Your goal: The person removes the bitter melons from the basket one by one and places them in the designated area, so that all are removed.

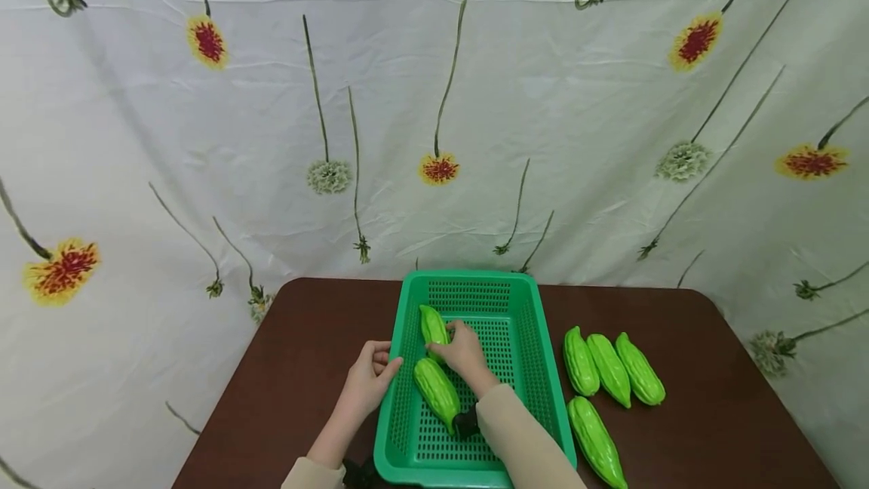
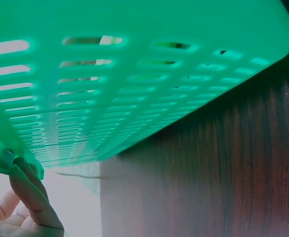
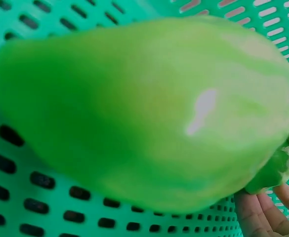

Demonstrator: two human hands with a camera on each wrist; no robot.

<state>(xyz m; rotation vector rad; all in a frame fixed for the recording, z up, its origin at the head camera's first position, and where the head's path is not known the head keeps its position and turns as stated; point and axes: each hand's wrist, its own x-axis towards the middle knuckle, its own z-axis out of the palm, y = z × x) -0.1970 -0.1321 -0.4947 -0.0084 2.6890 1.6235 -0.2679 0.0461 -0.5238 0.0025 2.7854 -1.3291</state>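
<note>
A green slotted plastic basket holds two pale green, ridged bitter melons. My right hand is inside it, thumb and fingers pinching the end of the far bitter melon along the left wall. Below my right wrist lies the nearer bitter melon, which fills most of the right wrist view and partly covers the held one. My left hand grips the basket's left rim; in the left wrist view its fingers curl at the rim beside the slotted outer wall.
Right of the basket, three bitter melons lie side by side on the dark brown table. Another bitter melon lies nearer, close to the basket's right wall. Behind the table hangs a white flower-patterned cloth.
</note>
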